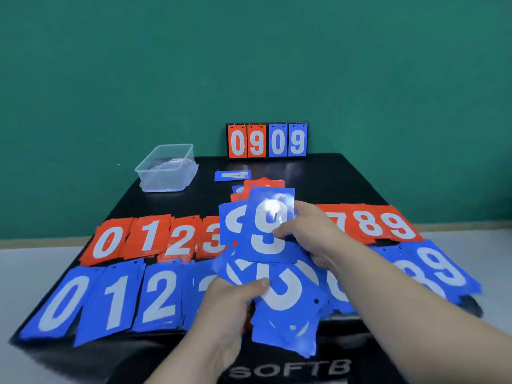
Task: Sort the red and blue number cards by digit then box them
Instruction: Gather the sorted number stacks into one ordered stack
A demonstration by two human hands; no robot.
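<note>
On the black table (327,178) lies a row of red card piles (144,239) showing 0 to 3 on the left and 7, 8, 9 (382,224) on the right. In front runs a row of blue card piles (110,300) showing 0, 1, 2, with blue 8 and 9 piles (440,270) at the right. My left hand (230,306) grips a fanned stack of blue cards (285,306) above the table's near middle. My right hand (307,231) pinches a blue 9 card (270,217), raised above that stack.
A clear plastic box (166,169) stands at the back left of the table. A flip scoreboard (267,140) reading 0909 stands at the back edge against the green wall. A blue 4 card (232,175) and a loose red and blue heap (249,189) lie behind my hands.
</note>
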